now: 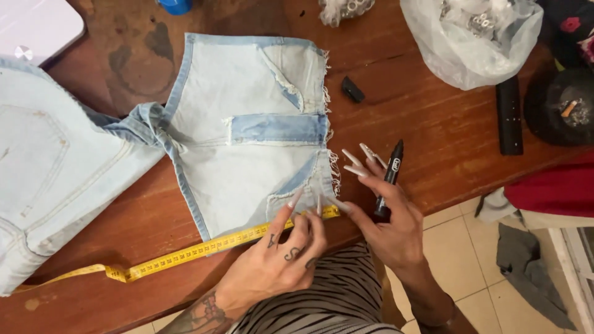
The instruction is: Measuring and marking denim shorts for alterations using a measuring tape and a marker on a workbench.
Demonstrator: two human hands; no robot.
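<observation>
A light blue denim piece [247,142] with frayed edges lies flat on the brown wooden table [421,136]. A yellow measuring tape [185,252] runs along its near edge. My left hand [278,260] presses the tape's end against the denim's near right corner with its fingertips. My right hand [387,216] holds a black marker [390,176] upright between its fingers, and its thumb touches the tape's end next to the left hand. Both hands have long pale nails.
More light denim [49,167] lies at the left. A white plastic bag [476,37], a black remote-like bar [509,114], a small black cap [352,89] and a dark ashtray [566,108] sit at the right. Red cloth [550,188] hangs near the table edge above tiled floor.
</observation>
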